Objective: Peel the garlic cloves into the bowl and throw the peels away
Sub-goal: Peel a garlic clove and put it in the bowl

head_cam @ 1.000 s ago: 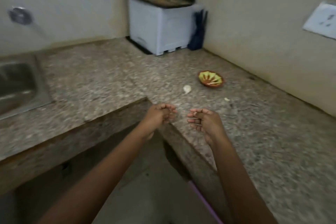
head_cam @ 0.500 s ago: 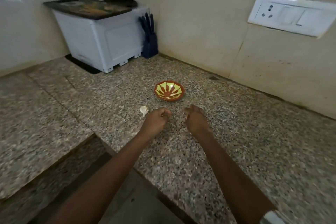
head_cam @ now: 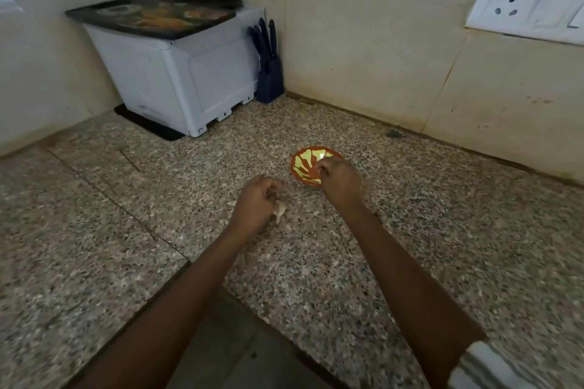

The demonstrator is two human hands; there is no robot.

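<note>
left hand (head_cam: 256, 203): curled, apparently pinching garlic clove (head_cam: 279, 210) low over bench (head_cam: 426, 230) | right hand (head_cam: 340, 184): fingers bunched over red-yellow bowl (head_cam: 301, 164), grip contents unclear

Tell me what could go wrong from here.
1. The right hand hovers curled over the near rim of the small bowl; anything dropped there might bounce onto the granite countertop.
2. The garlic piece beside the left hand could be knocked away as that hand moves.

Home kitchen, granite counter (head_cam: 410, 230), knife block (head_cam: 269, 73)
</note>
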